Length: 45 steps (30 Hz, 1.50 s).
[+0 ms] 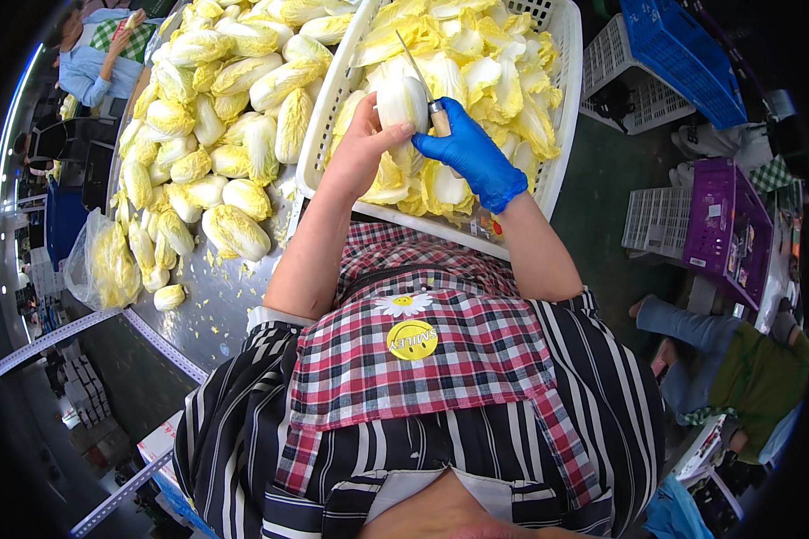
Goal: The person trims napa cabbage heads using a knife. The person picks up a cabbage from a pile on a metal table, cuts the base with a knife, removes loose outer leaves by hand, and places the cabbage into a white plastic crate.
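A napa cabbage [399,101], white towards its far end, is in the grasp of my left hand [364,145], which is bare. My right hand [472,151] wears a blue glove and grips the wooden handle of a knife [439,118]. The thin blade points up and away, close along the right side of the cabbage; whether it touches the cabbage I cannot tell. Below both hands stands a white plastic basket [558,135], filled with loose yellow and white cabbage leaves [512,81].
Many whole napa cabbages [236,162] are heaped on a metal table [205,296] at left, beside a clear plastic bag [101,263]. Blue [687,54] and purple crates [725,229] stand at right. One person [101,60] is at upper left, another [735,370] at lower right.
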### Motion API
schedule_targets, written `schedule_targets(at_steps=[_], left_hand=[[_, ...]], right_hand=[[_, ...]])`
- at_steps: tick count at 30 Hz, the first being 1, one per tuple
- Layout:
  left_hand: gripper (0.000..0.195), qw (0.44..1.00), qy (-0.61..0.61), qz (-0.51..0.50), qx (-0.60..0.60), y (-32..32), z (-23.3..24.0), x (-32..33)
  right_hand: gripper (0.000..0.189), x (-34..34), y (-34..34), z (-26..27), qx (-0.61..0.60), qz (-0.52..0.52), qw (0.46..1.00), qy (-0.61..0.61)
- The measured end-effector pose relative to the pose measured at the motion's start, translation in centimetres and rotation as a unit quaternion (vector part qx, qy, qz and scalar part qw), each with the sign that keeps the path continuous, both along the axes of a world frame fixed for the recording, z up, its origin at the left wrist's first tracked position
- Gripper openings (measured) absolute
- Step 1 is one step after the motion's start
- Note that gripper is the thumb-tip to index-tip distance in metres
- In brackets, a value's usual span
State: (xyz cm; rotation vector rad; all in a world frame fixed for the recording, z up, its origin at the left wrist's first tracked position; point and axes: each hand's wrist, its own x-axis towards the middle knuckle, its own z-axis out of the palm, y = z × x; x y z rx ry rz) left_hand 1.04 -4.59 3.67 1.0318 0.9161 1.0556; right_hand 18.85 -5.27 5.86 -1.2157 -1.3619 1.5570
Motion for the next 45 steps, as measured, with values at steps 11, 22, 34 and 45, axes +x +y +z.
schedule_targets(at_steps=[11,22,34,45], left_hand=[[0.061,0.965,-0.194,-0.143,-0.099,-0.7,0.6,-2.5],[0.064,0.919,-0.370,-0.075,-0.111,0.3,-0.2,-3.2],[0.070,0.988,-0.142,0.017,-0.063,-0.8,-0.7,-1.4],[0.062,0.995,-0.037,-0.036,-0.083,-0.2,0.0,-1.7]], right_hand=[[0.042,4.4,5.9,-4.1,0.235,-0.110,0.905,-0.336],[0.032,4.1,2.6,-1.4,0.080,-0.185,0.978,0.060],[0.048,-1.8,0.1,-1.0,0.048,-0.030,0.998,0.027],[0.051,-0.6,1.1,-1.4,0.008,0.007,0.999,-0.047]])
